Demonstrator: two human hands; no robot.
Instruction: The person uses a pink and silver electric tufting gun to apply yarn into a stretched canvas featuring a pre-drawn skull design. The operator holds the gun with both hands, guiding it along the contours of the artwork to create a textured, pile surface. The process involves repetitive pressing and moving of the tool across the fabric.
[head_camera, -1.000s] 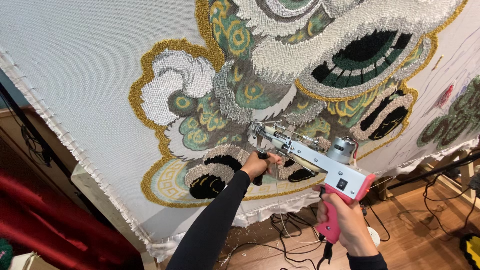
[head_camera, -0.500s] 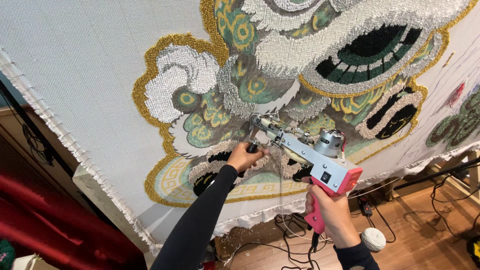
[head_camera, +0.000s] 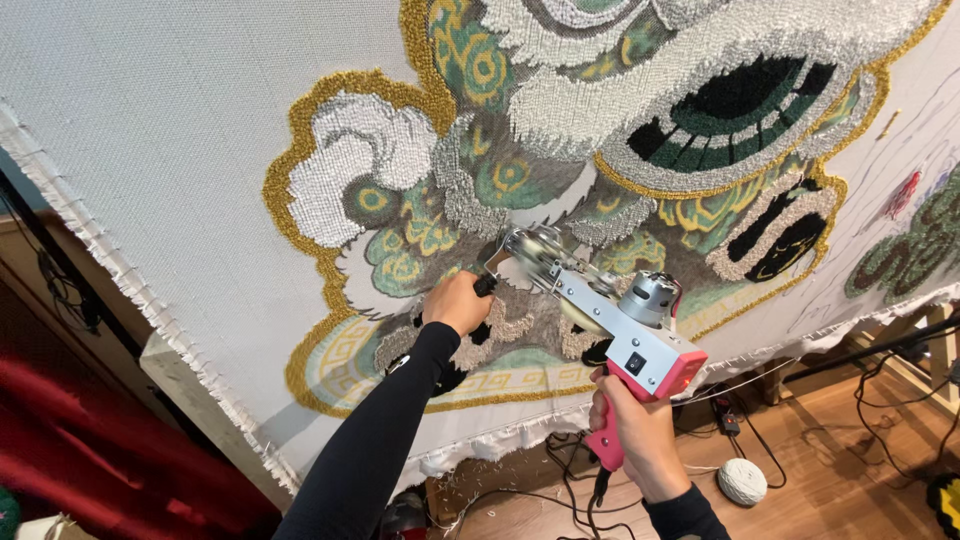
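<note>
A pink and silver tufting gun (head_camera: 620, 330) is pressed tip-first against a stretched white cloth (head_camera: 170, 150) bearing a tufted lion-head design (head_camera: 560, 150) in gold, green, grey, white and black yarn. My left hand (head_camera: 458, 300), in a black sleeve, grips the gun's black front handle near the needle. My right hand (head_camera: 640, 440) is closed around the pink rear grip below the motor. The needle tip touches a grey-brown patch of the design.
A wooden frame edge (head_camera: 190, 390) runs along the cloth's lower left. A ball of white yarn (head_camera: 742, 481) and black cables (head_camera: 560, 500) lie on the wooden floor (head_camera: 850, 480). Red fabric (head_camera: 90, 450) hangs at lower left.
The tufting gun and both hands have moved up and to the left across the design, from the lower gold border toward the grey-brown area.
</note>
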